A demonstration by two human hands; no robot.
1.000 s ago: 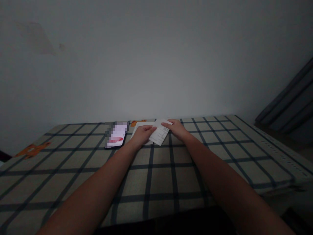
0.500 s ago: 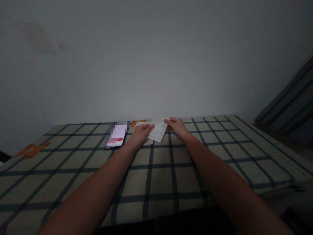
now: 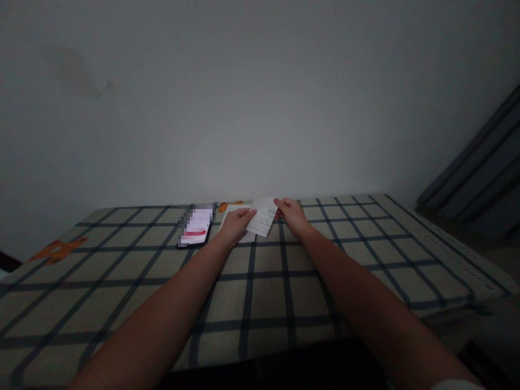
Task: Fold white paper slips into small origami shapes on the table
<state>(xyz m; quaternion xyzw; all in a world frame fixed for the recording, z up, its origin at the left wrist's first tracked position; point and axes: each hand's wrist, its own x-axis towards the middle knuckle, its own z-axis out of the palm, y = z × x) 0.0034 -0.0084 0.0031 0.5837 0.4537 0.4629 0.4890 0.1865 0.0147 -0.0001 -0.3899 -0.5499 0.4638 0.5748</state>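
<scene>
A small white sheet of paper (image 3: 263, 215) with dark printing is held up a little above the cloth. My left hand (image 3: 236, 225) pinches its left edge between thumb and fingers. On the right edge, my right hand (image 3: 292, 215) grips the same sheet, fingers curled behind it. Another pale paper (image 3: 227, 215) lies on the cloth under and behind my left hand, partly covered by it. To the left of that lies a phone (image 3: 196, 227) with its screen lit; part of the screen is blurred out.
A checked cloth (image 3: 162, 303) in cream and dark blue covers the flat surface, with orange flower-like patches (image 3: 60, 249) on it. A plain grey wall (image 3: 260, 108) rises behind the far edge. Dark folded fabric (image 3: 479, 157) hangs at the right.
The sheet's upper part looks flatter and more fully spread between my hands. Both hands keep their hold. The whole view has shifted slightly.
</scene>
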